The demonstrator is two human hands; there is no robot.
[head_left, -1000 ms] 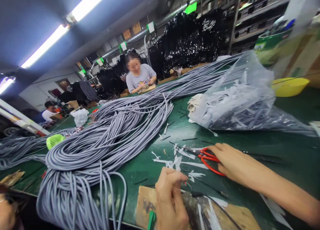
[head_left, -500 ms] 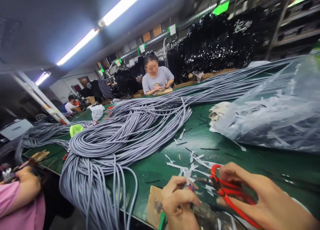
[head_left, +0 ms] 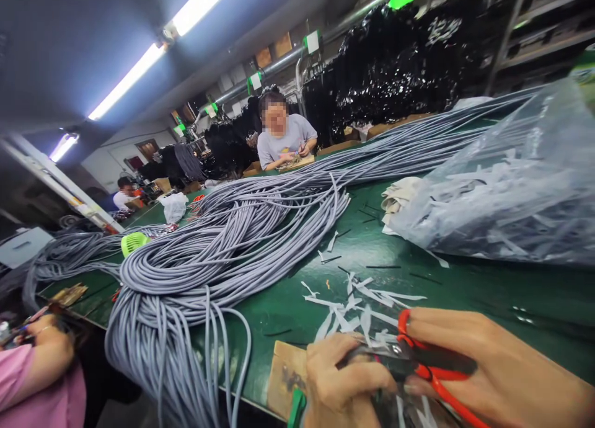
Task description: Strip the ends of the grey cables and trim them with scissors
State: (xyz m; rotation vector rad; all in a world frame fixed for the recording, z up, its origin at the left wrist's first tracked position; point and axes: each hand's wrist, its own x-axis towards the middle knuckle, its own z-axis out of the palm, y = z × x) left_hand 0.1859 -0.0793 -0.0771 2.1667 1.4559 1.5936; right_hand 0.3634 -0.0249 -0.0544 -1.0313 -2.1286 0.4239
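My right hand (head_left: 483,366) grips red-handled scissors (head_left: 425,366) low at the right, blades pointing left toward my left hand (head_left: 341,381). My left hand is closed in a pinch on something small and dark at the blade tips; I cannot make out what. Both hands hover over a worn wooden board (head_left: 284,373) at the near edge of the green table (head_left: 288,298). White and grey strip offcuts (head_left: 353,301) lie scattered just beyond the hands.
A big bundle of grey cables (head_left: 209,254) runs across the table and hangs over its near edge. A clear plastic bag of scraps (head_left: 506,192) lies at the right. A person in pink (head_left: 39,372) works at the lower left; another in grey (head_left: 283,136) sits across.
My right hand picked the red scissors up from the table and brought them to my left hand. The view swung left, bringing the person in pink into sight.
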